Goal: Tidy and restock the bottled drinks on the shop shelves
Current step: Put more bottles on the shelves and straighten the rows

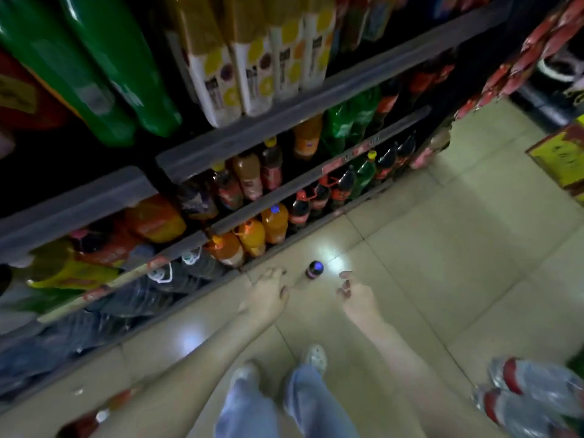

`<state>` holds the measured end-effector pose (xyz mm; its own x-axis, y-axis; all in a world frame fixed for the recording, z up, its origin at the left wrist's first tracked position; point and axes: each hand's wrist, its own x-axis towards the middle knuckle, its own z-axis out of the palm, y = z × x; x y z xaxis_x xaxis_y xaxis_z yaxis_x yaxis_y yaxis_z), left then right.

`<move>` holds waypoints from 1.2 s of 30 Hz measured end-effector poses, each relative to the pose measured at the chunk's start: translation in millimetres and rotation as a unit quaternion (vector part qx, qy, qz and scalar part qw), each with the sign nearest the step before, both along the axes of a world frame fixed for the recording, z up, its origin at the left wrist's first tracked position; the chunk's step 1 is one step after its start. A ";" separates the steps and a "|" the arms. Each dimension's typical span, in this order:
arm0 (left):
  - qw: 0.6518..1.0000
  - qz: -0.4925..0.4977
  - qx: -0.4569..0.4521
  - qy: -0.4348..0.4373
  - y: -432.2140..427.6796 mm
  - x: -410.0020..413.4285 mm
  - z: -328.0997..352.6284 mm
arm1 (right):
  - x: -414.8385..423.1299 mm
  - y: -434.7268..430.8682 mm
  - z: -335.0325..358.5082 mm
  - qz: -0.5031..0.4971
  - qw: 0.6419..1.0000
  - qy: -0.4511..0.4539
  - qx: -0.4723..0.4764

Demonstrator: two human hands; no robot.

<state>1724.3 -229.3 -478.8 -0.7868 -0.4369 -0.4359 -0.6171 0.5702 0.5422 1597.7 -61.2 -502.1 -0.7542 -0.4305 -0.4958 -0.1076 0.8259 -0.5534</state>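
Observation:
A small dark bottle (314, 269) with a blue cap stands upright on the tiled floor, just in front of the lowest shelf. My left hand (268, 295) hangs open a little to its left, fingers spread and empty. On the bottle's other side my right hand (354, 294) is also open with loosely curled fingers, holding nothing. Neither hand touches the bottle. The bottom shelf (221, 281) holds orange drink bottles (252, 237) and dark cola bottles (319, 197) with red labels.
Upper shelves carry green bottles (104, 67), juice cartons (252, 58) and packs of water (132, 295). Wrapped water bottles with red labels (531, 396) lie on the floor at lower right. A yellow box (562, 156) sits at the right. My feet (281, 365) stand below.

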 end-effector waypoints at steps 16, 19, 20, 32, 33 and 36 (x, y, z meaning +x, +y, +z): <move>0.986 0.158 0.050 0.016 -7.8 -14.2 -281.1 | -53.1 -47.5 -286.2 0.131 0.987 0.005 0.095; 0.985 0.159 0.061 0.023 -2.5 -24.0 -361.6 | -66.3 -57.7 -372.1 0.136 0.983 0.028 0.122; 0.985 0.158 0.067 0.023 -0.4 -26.5 -384.3 | -69.4 -59.9 -397.1 0.138 0.981 0.041 0.127; 0.989 0.088 0.112 -0.037 16.8 -26.0 -355.4 | -24.4 -51.3 -332.2 0.192 0.954 0.230 -0.013; 0.990 0.078 0.116 -0.033 20.5 -24.3 -330.2 | -17.9 -52.7 -296.6 0.204 0.951 0.229 -0.035; 0.984 0.096 0.150 0.003 26.9 -13.5 -247.1 | -0.7 -55.5 -188.7 0.217 0.965 0.140 -0.048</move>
